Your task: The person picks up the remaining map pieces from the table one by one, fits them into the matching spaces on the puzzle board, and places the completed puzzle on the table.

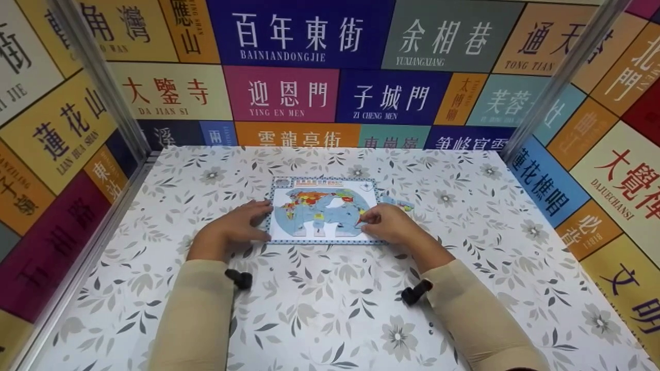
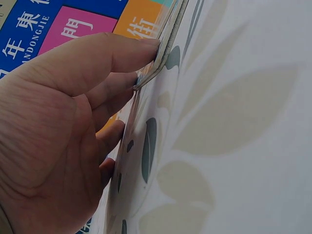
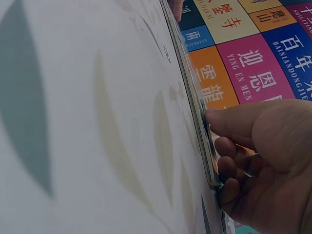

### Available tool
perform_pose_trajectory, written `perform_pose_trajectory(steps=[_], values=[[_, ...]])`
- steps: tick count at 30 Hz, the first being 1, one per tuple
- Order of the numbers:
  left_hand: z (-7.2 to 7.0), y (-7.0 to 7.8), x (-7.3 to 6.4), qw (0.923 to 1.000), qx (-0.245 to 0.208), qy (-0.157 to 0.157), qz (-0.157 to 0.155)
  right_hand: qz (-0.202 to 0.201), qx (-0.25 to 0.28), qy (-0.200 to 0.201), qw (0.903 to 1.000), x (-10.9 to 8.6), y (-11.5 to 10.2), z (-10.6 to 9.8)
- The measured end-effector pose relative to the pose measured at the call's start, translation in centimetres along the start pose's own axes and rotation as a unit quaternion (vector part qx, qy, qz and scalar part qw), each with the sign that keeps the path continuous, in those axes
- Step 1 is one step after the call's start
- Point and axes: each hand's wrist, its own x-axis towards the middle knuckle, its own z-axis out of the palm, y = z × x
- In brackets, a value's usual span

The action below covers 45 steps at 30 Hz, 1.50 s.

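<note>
- Map puzzle (image 1: 304,214) is lying centrally on the bench (image 1: 309,309), nearer its far edge.
- Left hand (image 1: 234,224), fingers spread, is touching its left side, presumably steadying it.
- Right hand's (image 1: 392,221) fingers are pressing together; cannot tell if pinching anything.

Table (image 1: 319,309) — white, grey-floral | map puzzle board (image 1: 335,228) lying flat | map-printed bit (image 1: 406,206) — just right of board

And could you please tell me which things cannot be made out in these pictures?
Head view: the heading on the map board is too small to read.
Head view: the right hand partly covers the blue shape beside the board; whether its fingertips pinch a piece is unclear.
Both wrist views: the board is edge-on, so its map is unreadable.
Head view: the bottom edge cuts off both sleeves.
</note>
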Motion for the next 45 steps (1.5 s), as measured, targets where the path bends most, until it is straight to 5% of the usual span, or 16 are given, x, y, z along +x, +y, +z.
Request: perform_pose_trajectory(steps=[18,26,37,45], values=[[-0.1,0.4,-0.4,1.0,0.002,0.002,0.001,-0.01,0.006,-0.003,0.9999,-0.3,0.0,-0.2],[-0.1,0.5,-0.3,0.9999,-0.004,0.003,-0.01,0.019,0.007,0.024,0.9995,-0.5,0.4,-2.6],[0.0,0.3,-0.2,0.9999,-0.008,-0.002,-0.007,0.038,0.027,0.074,0.9961,-1.7,3.6,-7.0],[-0.1,0.2,-0.2,0.9999,0.006,-0.005,0.009,0.033,0.029,0.085,0.9954,-1.9,4.7,-7.9]])
